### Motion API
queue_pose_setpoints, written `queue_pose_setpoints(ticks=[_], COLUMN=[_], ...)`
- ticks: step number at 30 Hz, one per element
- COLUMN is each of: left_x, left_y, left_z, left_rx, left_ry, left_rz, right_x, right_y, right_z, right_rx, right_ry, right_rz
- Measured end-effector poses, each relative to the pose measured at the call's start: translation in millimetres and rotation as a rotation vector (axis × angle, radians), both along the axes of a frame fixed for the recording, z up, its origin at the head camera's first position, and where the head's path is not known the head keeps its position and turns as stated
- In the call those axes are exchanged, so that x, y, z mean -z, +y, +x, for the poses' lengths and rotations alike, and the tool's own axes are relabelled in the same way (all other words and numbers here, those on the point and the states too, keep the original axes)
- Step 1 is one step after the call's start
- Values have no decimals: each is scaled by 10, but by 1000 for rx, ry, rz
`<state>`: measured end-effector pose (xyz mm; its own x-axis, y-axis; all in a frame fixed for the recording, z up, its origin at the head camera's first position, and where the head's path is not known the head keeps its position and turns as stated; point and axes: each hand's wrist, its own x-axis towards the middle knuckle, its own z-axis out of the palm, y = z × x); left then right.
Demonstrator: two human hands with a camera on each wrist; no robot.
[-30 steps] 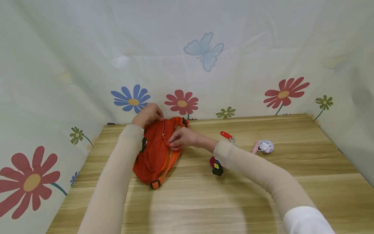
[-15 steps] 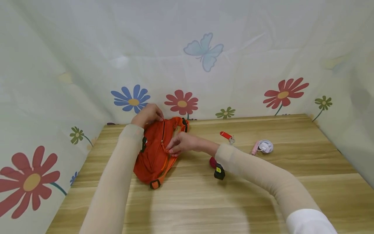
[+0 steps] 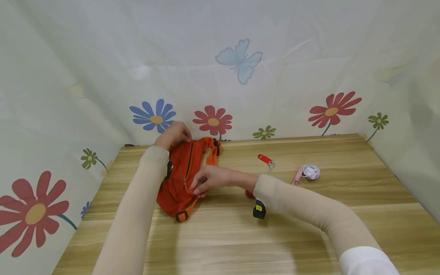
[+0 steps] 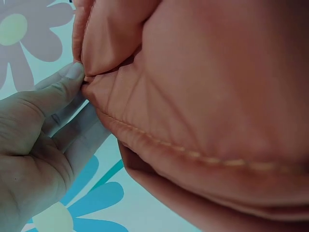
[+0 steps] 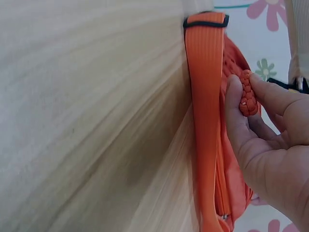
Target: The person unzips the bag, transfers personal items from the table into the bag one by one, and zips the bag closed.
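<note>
Wood-grain counter (image 3: 233, 244) throughout. Nearest, small black item (image 3: 259, 212) with yellow label, just beside right sleeve (image 3: 299, 202). To the left, orange-red bag (image 3: 177, 183), resting on counter; with right hand (image 3: 210, 181), nearly closed, pinches braided pull (image 5: 248, 94). Well to the right, pink stick (image 3: 298, 175) by white coiled cable (image 3: 311, 172), then key (image 3: 271, 165) with red tag (image 3: 264, 158). At bag's far end, pinches fabric corner (image 4: 99, 93) with left hand (image 3: 174, 135), tips together. Behind, flowered sheeting (image 3: 292, 76).
</note>
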<state>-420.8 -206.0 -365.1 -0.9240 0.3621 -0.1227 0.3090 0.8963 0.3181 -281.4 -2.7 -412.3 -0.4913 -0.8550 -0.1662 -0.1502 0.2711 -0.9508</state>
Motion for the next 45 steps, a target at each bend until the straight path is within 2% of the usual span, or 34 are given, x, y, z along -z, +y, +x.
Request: queue_pose_setpoints(ticks=[12, 16, 19, 22, 26, 29, 32, 35, 40, 45], left_x=[9, 5, -20, -26, 0, -18, -74, -146, -238, -245], left_y=[-2, -5, -10, -21, -30, -41, -72, -104, -135, -165], left_z=[-2, 20, 44, 46, 48, 106, 207, 381, 779, 1125], left_rx=[-28, -43, -50, -55, -39, -2, 27, 27, 35, 60], left_ry=[-5, 2, 5, 11, 35, 48, 67, 94, 136, 165], left_rz=[-8, -1, 14, 20, -7, -15, -13, -12, -22, -13], right_x=[10, -16, -54, -62, -60, -65, -90, -128, -169, -169], right_y=[-90, -107, -107, -107, -58, 74, 292, 567, 1023, 1391], right_z=[257, 338, 364, 371, 396, 409, 408, 410, 413, 431], right_rx=[-100, -168, -185, -189, -197, -185, -139, -72, 26, 114], right_ry=[-22, 67, 141, 173, 349, 505, 571, 618, 702, 711], right_rz=[7, 17, 34, 41, 79, 118, 138, 160, 222, 297])
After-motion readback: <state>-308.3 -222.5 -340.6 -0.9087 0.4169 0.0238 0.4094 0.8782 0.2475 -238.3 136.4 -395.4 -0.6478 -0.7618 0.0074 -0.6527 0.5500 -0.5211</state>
